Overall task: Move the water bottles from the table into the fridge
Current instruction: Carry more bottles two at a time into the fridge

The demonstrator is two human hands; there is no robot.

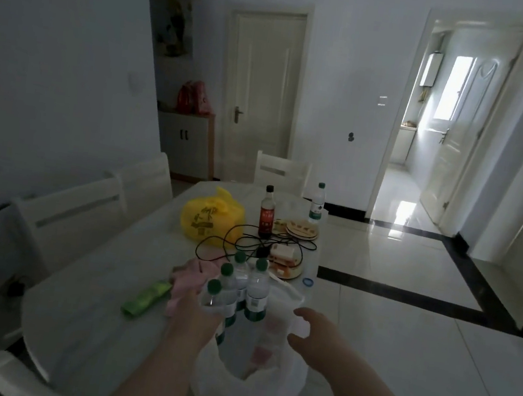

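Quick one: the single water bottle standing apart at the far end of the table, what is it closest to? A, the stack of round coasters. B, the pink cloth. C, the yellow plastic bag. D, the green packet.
A: the lone water bottle stands at the table's far right corner, just behind the stack of round coasters; the yellow bag, green packet and pink cloth lie further left or nearer the camera.

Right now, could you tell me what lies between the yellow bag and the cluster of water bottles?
In the head view, tangled black cables cross the table there.

Green-capped water bottles, yellow bag, white table.
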